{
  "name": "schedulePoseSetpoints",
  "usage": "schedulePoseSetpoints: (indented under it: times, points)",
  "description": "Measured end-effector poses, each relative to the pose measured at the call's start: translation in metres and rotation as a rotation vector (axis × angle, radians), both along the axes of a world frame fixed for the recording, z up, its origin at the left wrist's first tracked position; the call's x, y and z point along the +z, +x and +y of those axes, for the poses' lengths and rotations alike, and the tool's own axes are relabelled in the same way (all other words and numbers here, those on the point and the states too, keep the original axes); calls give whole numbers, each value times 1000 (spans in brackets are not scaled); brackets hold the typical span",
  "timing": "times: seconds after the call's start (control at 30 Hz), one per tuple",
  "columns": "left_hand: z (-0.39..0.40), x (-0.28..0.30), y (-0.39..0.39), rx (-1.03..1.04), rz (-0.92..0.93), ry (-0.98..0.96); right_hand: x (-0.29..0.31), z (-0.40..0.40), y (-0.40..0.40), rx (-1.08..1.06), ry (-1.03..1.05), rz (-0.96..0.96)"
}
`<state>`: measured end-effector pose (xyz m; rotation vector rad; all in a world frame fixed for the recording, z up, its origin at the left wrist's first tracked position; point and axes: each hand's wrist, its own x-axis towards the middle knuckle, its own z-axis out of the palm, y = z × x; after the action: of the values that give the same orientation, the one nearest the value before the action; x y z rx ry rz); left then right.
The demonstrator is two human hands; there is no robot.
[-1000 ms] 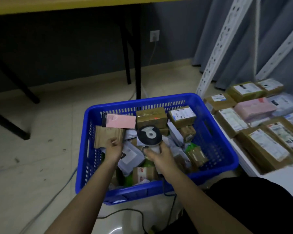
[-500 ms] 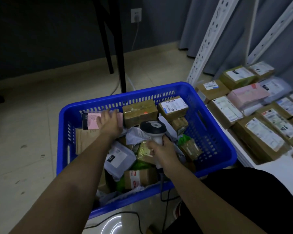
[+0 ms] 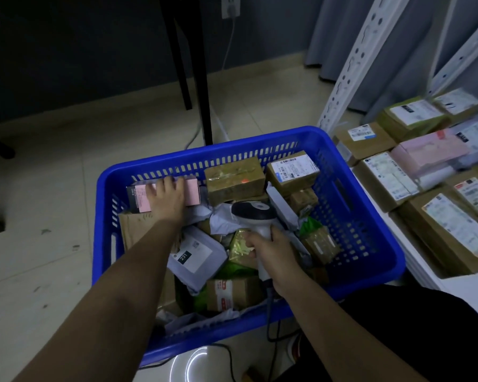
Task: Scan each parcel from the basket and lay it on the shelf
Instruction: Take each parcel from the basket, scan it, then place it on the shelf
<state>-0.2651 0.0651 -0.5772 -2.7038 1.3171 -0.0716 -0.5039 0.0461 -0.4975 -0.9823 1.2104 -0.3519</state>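
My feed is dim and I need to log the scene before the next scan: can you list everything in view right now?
basket: one, blue plastic, on the floor in front of the person
pink parcel: one, pink with a dark end, at the basket's far left, under the left hand
brown boxes in basket: several, brown, along the far side and front
grey mailer bag: one, grey-white with a "231" label, basket middle
scanner: one, white and black, corded, over the basket
shelf parcels: about ten, mostly brown, one pink, on the white shelf at right
table legs: black, behind the basket
wall socket: one, white, plugged
left hand: on the pink parcel
right hand: grip round the scanner handle
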Motion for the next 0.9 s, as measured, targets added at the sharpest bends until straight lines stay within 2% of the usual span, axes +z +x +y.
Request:
schedulePoseSetpoints:
  times: [0.2,0.33,0.43,0.5,0.63,0.7,0.77,0.9]
  points:
    - [33,34,-26,95,383,-602,5,-6,-8,-106,38,-22]
    - [50,61,-62,187,695,-892,17,-6,-18,-164,11,-74]
    - [57,79,-84,270,1073,-1015,29,-4,-29,-228,2,-137]
    - [62,88,-96,379,1332,-1023,34,-4,-37,-270,-27,-162]
    - [68,108,-114,410,1579,-1024,48,-1,-54,-296,-134,-165]
    - [71,116,-121,349,1598,-1017,55,1,-63,-310,-175,-179]
    - [75,121,-125,194,1486,-990,64,2,-71,-330,-195,-227]
    - [84,125,-128,-409,869,-833,81,3,-84,-347,-208,-316]
